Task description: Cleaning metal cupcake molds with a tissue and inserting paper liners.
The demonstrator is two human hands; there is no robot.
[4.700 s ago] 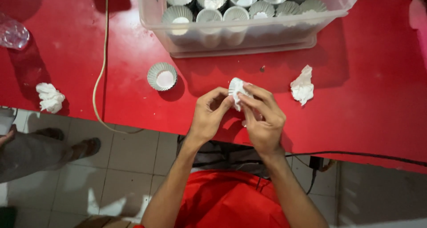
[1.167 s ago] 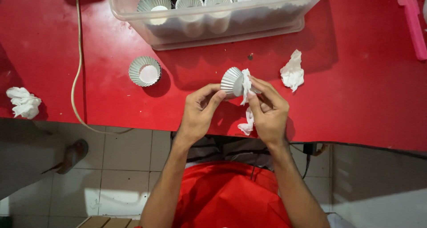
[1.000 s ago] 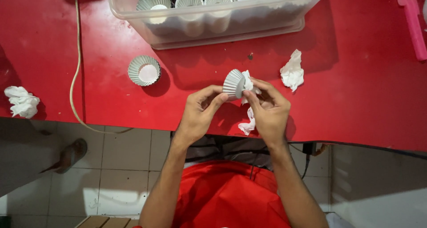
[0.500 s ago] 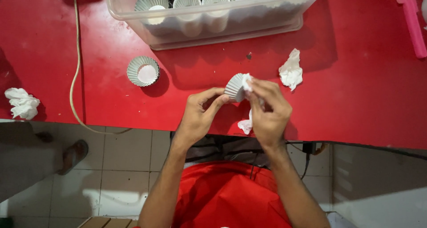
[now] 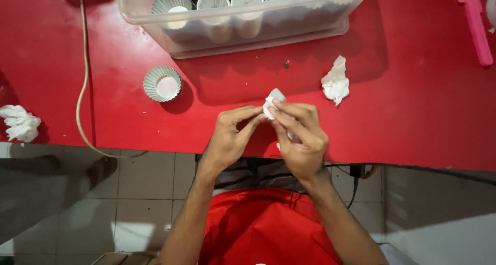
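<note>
— red worktop (image 5: pixel 413 110) runs across in front of me, pale tiled floor (image 5: pixel 150 192) below its edge. what have you got in your fingers?

— a small fluted white paper cup (image 5: pixel 273 100), held just above the worktop near its front edge. my left hand (image 5: pixel 230 138) pinches it from the left, my right hand (image 5: pixel 299 135) from the right and over the top. the fingers of both hands are closed on it, tips nearly meeting.

— and around you?

— a clear plastic tub (image 5: pixel 248 24) at the back, with rows of fluted metal moulds (image 5: pixel 212 1) in it. one loose fluted metal mould (image 5: pixel 162 83) sits alone on the worktop, to the left of my hands. a crumpled white paper wad (image 5: pixel 336 81) lies to the right, another crumpled white wad (image 5: pixel 19 123) at the far left edge. a beige cord (image 5: pixel 82 89) trails over the edge, and a pink plastic tool (image 5: pixel 474 24) lies at the top right.

— how would you handle the cup well?

— lightly, i think. thin paper crushes, so i would use fingertips only, work round the rim little by little, and keep the pleats even rather than squeezing the middle. holding it low over the worktop seems wise, so a slip costs nothing.

— is the cup open or folded?

— i cannot tell; my fingers hide most of it.
</note>
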